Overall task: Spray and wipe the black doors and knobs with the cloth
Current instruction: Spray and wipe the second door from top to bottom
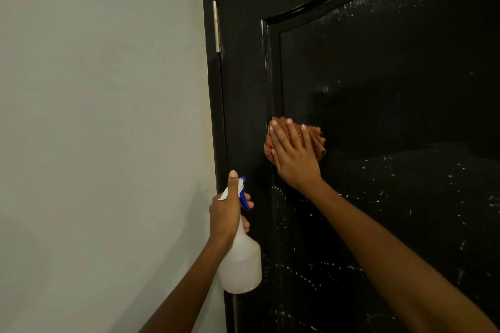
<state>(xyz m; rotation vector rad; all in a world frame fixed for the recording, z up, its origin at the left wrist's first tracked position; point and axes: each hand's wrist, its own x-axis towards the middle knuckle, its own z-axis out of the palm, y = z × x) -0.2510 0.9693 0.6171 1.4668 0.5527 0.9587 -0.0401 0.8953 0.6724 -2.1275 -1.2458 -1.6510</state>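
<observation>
Hinge (216,26) left of cloth (315,136)

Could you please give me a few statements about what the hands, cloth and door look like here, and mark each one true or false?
1. The right hand presses an orange cloth flat against the black door. True.
2. The left hand is empty. False: it holds a white spray bottle with a blue trigger.
3. White droplets speckle the door below the cloth. True.
4. The cloth is wiping a door knob. False: no knob is in view; the cloth lies on the door's panel edge.
5. A metal hinge shows on the door's left edge, above the hands. True.
</observation>
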